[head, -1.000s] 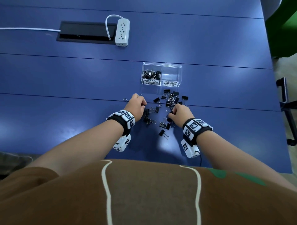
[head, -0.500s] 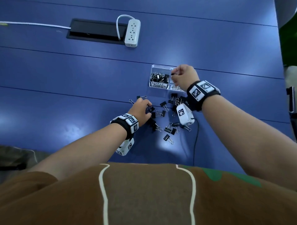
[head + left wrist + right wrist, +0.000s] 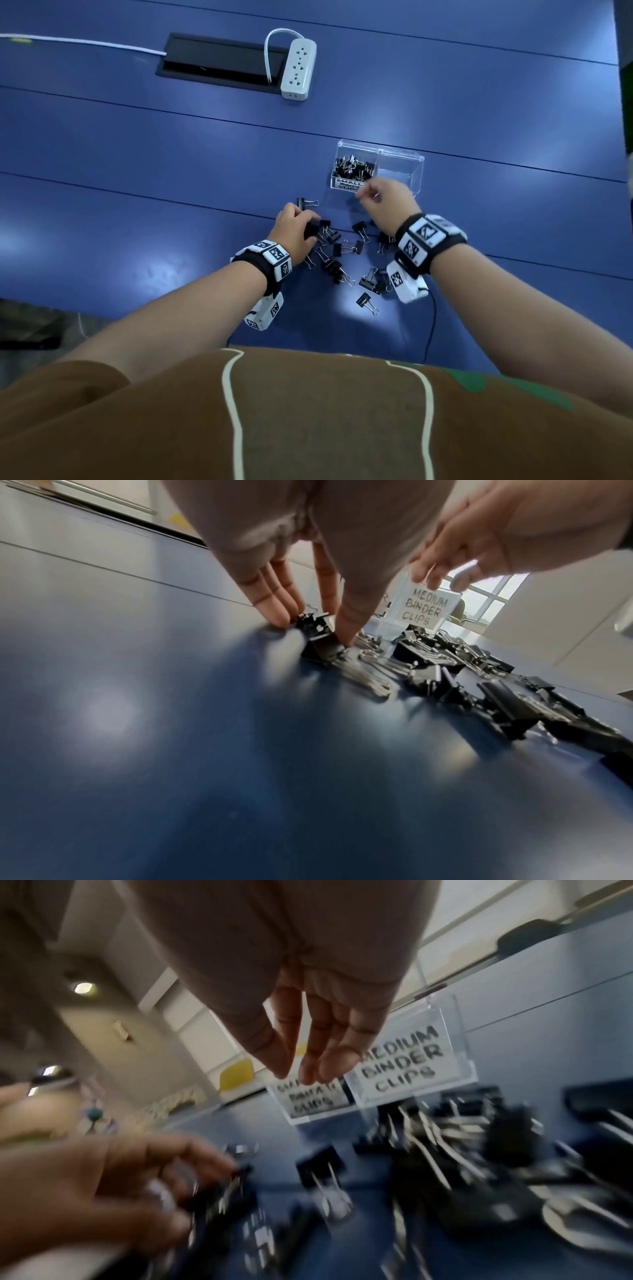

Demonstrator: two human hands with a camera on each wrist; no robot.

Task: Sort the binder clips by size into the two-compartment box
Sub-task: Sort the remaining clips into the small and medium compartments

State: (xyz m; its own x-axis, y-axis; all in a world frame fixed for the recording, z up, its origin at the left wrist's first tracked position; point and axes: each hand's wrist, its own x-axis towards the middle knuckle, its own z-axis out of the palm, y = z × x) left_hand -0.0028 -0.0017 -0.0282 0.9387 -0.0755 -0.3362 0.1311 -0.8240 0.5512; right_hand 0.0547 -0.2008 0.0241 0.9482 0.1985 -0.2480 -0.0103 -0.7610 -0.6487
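Note:
A clear two-compartment box point(image 3: 401, 161) stands on the blue table. Its left half, labelled small, holds several small black clips point(image 3: 352, 169); the right half, labelled medium point(image 3: 423, 611), looks empty. Loose black binder clips point(image 3: 347, 247) lie scattered in front of it. At the pile's left edge my left hand point(image 3: 294, 229) pinches a black binder clip point(image 3: 320, 634) on the table, between thumb and fingers. My right hand point(image 3: 370, 194) hovers just in front of the box. In the right wrist view its fingers point(image 3: 329, 1061) are nearly straight and hold nothing.
A white power strip point(image 3: 298, 68) and a black cable hatch point(image 3: 219, 65) sit at the far side of the table. A thin black cable point(image 3: 432, 325) trails from my right wrist towards the near table edge.
My right hand went from the pile up over the box and has now drawn back to just in front of it, empty. My left hand stayed at the pile's left edge.

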